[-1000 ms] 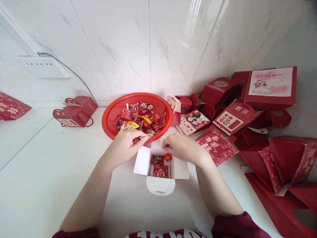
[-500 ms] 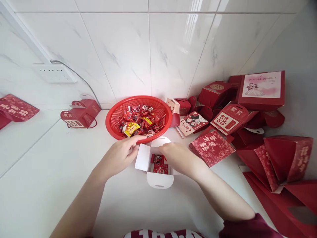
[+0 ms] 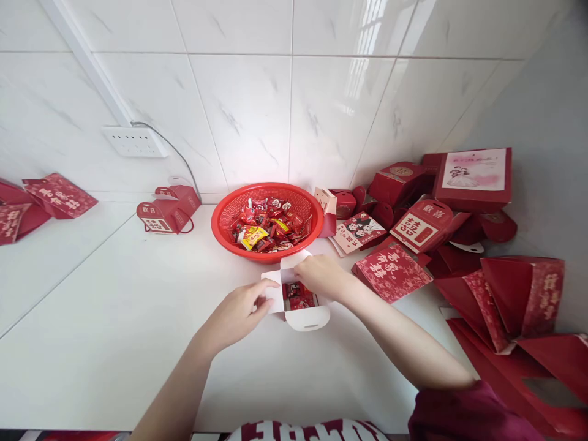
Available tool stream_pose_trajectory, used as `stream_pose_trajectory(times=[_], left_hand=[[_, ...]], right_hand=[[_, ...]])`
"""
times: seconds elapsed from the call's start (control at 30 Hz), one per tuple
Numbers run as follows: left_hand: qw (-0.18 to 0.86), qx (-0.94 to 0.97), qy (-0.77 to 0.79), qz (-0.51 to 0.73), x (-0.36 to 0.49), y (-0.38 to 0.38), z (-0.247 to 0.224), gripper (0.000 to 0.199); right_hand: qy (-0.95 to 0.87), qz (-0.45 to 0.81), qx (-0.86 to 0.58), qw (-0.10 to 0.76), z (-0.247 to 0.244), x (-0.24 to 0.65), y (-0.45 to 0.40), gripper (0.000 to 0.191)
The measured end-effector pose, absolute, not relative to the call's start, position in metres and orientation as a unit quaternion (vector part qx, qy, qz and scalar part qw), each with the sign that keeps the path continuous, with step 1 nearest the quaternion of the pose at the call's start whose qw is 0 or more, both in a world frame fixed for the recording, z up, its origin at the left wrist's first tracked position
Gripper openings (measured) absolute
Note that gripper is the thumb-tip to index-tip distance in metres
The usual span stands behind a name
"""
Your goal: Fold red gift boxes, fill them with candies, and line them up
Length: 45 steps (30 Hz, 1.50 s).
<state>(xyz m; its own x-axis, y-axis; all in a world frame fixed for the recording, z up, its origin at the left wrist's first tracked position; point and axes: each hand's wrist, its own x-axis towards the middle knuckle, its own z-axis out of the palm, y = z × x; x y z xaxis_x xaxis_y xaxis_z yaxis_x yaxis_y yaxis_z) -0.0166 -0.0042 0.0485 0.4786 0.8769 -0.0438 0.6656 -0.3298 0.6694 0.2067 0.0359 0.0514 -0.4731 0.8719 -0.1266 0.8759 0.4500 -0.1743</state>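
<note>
A small gift box (image 3: 307,318) with white inner flaps stands with its top spread on the counter, and red-wrapped candies (image 3: 299,296) lie inside it. My left hand (image 3: 243,312) is at the box's left flap, fingers apart and holding nothing. Curled over the back right of the box, my right hand (image 3: 324,277) reaches its fingertips down inside; what they grip, if anything, is hidden. Just behind the box sits a red plastic basket (image 3: 221,236) of wrapped candies, with a yellow packet (image 3: 252,237) on top.
Folded red boxes (image 3: 392,272) are piled to the right. One closed red box (image 3: 169,209) stands left of the basket, and more red boxes (image 3: 62,196) lie at the far left. A socket strip (image 3: 135,142) with a cable is on the tiled wall.
My left hand has moved from near the basket's front rim to the box's left flap. My right hand stays over the box. The camera view has shifted.
</note>
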Motion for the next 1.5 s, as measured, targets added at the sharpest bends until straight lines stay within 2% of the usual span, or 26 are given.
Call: stream_pose_trajectory(times=[0.07,0.13,0.2,0.27,0.37,0.47,0.57,0.67,0.77,0.83,1.0,1.1,1.17,1.23,1.3,1.37,1.43,1.5], left_hand=[[0.363,0.742,0.506,0.247,-0.024,-0.004,0.039,0.028],[0.404,0.679,0.526,0.315,-0.031,-0.002,0.026,0.026],[0.435,0.645,0.534,0.331,-0.034,0.000,0.010,0.026],[0.450,0.655,0.519,0.314,-0.032,-0.001,-0.004,0.034],[0.447,0.706,0.451,0.313,-0.019,-0.009,-0.017,0.054],[0.362,0.768,0.402,0.343,-0.005,-0.019,-0.022,0.075],[0.251,0.823,0.392,0.326,0.003,-0.023,-0.027,0.086],[0.218,0.853,0.378,0.286,0.007,-0.020,-0.033,0.083],[0.214,0.865,0.358,0.277,0.009,-0.016,-0.036,0.071],[0.213,0.865,0.350,0.289,0.009,-0.015,-0.037,0.060],[0.217,0.845,0.373,0.317,0.012,-0.017,-0.036,0.030],[0.221,0.822,0.400,0.340,0.018,-0.019,-0.037,0.020],[0.230,0.803,0.412,0.364,0.021,-0.020,-0.040,0.019],[0.249,0.785,0.413,0.389,0.024,-0.020,-0.044,0.031],[0.275,0.778,0.401,0.399,0.025,-0.019,-0.048,0.047],[0.300,0.779,0.385,0.394,0.025,-0.019,-0.051,0.054],[0.318,0.784,0.369,0.384,0.025,-0.018,-0.053,0.056],[0.327,0.788,0.359,0.379,0.024,-0.018,-0.055,0.058]], right_hand=[[0.848,-0.099,0.516,-0.076,0.061,0.228,0.027,0.027],[0.801,-0.117,0.527,-0.258,0.063,0.249,0.015,0.027],[0.717,-0.143,0.548,-0.407,0.054,0.265,0.003,0.027],[0.635,-0.180,0.570,-0.489,0.035,0.273,-0.009,0.031],[0.560,-0.267,0.563,-0.546,-0.001,0.272,-0.023,0.040],[0.586,-0.320,0.496,-0.555,-0.027,0.264,-0.036,0.051],[0.672,-0.318,0.436,-0.508,-0.035,0.259,-0.043,0.075],[0.752,-0.275,0.413,-0.434,-0.035,0.257,-0.043,0.100],[0.798,-0.230,0.410,-0.378,-0.038,0.254,-0.040,0.113],[0.796,-0.223,0.412,-0.382,-0.041,0.251,-0.039,0.109],[0.708,-0.300,0.441,-0.463,-0.047,0.239,-0.039,0.050],[0.622,-0.346,0.460,-0.531,-0.052,0.227,-0.039,0.038],[0.587,-0.343,0.456,-0.575,-0.056,0.220,-0.038,0.040],[0.571,-0.349,0.448,-0.593,-0.060,0.217,-0.036,0.051],[0.564,-0.398,0.430,-0.581,-0.062,0.219,-0.034,0.068],[0.561,-0.458,0.403,-0.559,-0.062,0.222,-0.033,0.081],[0.567,-0.484,0.382,-0.546,-0.061,0.227,-0.032,0.085],[0.580,-0.480,0.372,-0.543,-0.059,0.232,-0.031,0.078]])
